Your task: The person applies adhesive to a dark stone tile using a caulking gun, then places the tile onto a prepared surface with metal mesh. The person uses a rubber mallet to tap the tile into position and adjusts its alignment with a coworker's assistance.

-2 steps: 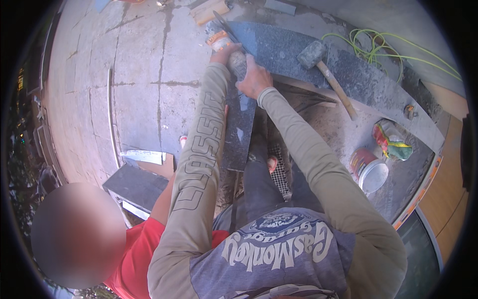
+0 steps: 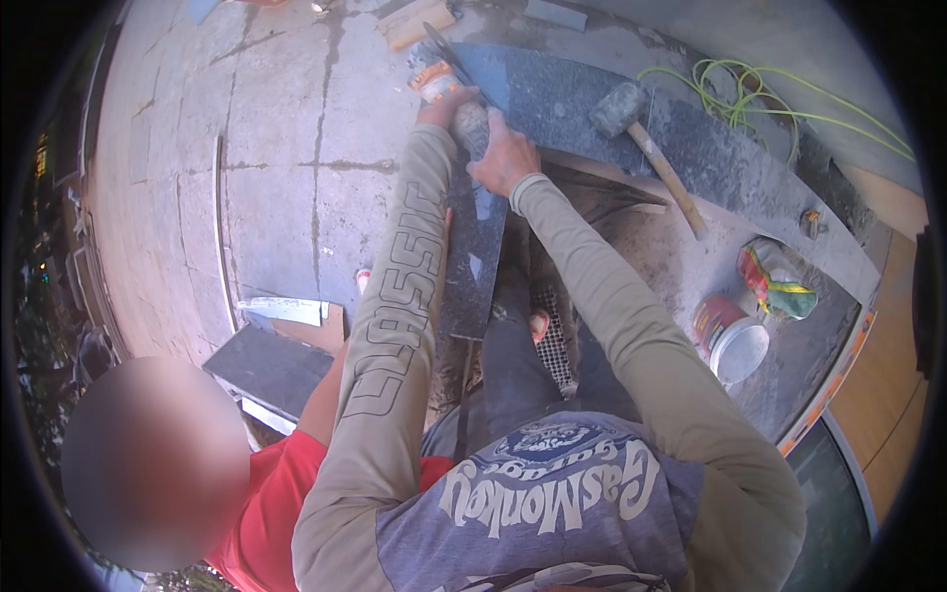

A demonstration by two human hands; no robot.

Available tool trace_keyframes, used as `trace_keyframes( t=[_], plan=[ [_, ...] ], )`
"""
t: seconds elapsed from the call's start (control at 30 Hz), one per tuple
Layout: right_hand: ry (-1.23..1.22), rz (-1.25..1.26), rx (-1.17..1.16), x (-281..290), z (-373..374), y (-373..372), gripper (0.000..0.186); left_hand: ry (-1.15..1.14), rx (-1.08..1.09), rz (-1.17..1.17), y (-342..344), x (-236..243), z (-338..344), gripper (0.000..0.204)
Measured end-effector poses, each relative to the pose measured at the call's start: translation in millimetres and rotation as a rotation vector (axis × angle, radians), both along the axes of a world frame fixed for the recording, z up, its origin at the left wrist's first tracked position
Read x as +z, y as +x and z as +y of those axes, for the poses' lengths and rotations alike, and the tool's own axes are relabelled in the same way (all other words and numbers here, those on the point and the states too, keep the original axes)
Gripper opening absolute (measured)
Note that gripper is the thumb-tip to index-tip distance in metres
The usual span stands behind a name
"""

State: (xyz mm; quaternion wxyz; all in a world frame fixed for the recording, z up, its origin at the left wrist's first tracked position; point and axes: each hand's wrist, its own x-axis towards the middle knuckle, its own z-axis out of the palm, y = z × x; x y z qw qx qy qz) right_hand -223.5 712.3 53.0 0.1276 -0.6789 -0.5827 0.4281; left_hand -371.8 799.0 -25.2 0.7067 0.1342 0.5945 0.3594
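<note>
My left hand [image 2: 449, 105] is wrapped round the front of a dusty angle grinder [image 2: 432, 79] with an orange-marked head. Behind it, my right hand [image 2: 507, 160] grips the grey rear body, thumb along its side. The thin disc [image 2: 448, 51] stands on edge at the left end of a dusty grey stone slab [image 2: 538, 94]; whether it touches the stone I cannot tell. Below my hands a narrow dark stone strip [image 2: 475, 281] runs toward me. A mallet [image 2: 619, 109] with a wooden handle lies on the slab, to the right of both hands.
At the right stand a reddish bucket [image 2: 718, 321] with a white rim and a crumpled colourful bag [image 2: 774, 281]. A yellow-green cable [image 2: 738, 94] coils behind the slab. Close on my left is a person in a red shirt [image 2: 271, 503], beside a dark slab [image 2: 268, 363].
</note>
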Motion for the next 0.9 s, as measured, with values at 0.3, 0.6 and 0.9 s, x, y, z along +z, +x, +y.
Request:
trace_keyframes(
  t=[0.3,0.6,0.9],
  plan=[
    [-0.043,-0.017,0.026,1.5,4.3,4.0,0.089,0.029,-0.018,0.003,5.5,-3.0,4.8,0.028],
    [-0.031,-0.055,0.004,8.2,-7.7,6.4,0.079,-0.037,0.002,0.126,10.3,-5.8,-5.6,0.037],
    [-0.088,-0.048,0.017,14.8,-15.0,10.9,0.085,-0.067,0.017,0.148,15.9,-0.7,-18.6,0.041]
  ],
)
